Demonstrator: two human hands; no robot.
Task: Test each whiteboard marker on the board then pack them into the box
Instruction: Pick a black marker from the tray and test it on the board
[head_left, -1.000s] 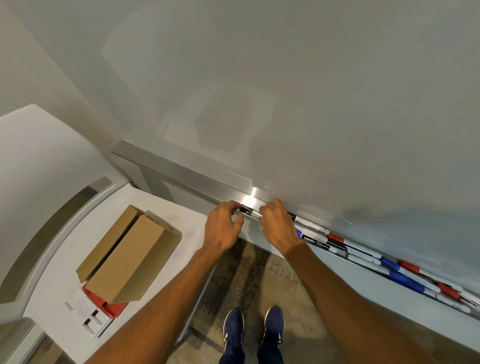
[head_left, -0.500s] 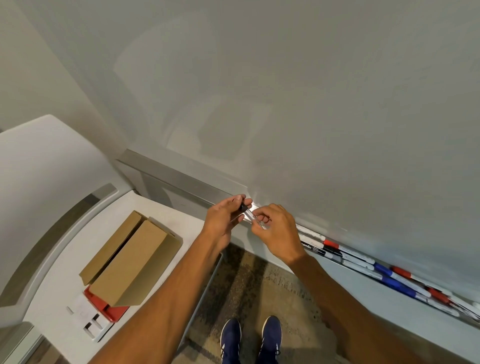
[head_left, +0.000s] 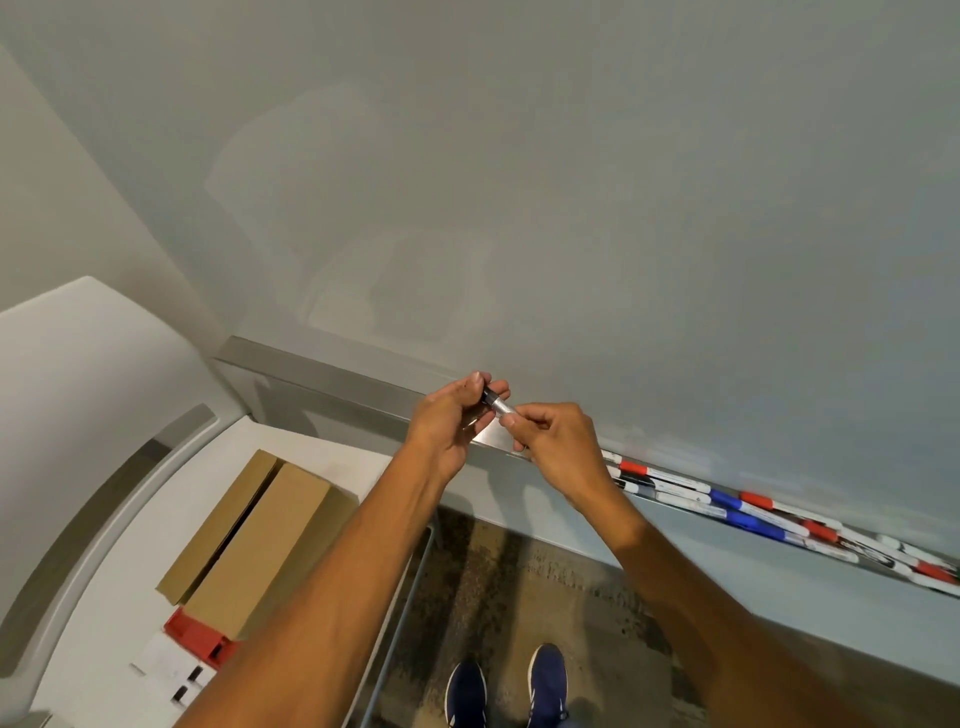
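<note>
I hold one whiteboard marker (head_left: 497, 404) between both hands, just above the left end of the metal tray (head_left: 363, 384). My left hand (head_left: 453, 421) pinches its dark cap end. My right hand (head_left: 553, 441) grips its white barrel. The whiteboard (head_left: 571, 208) fills the view above and shows no marks. Several more markers (head_left: 727, 506) with red, blue and black caps lie in the tray to the right. A brown cardboard box (head_left: 260, 540) lies on the white table at the lower left, its flaps open.
The white table (head_left: 119, 571) stands against the wall on the left, with a red and white packet (head_left: 192, 644) next to the box. My blue shoes (head_left: 509, 686) are on the speckled floor below.
Both hands lifted one marker out of the tray and raised it a little in front of the board. The camera tilted upward.
</note>
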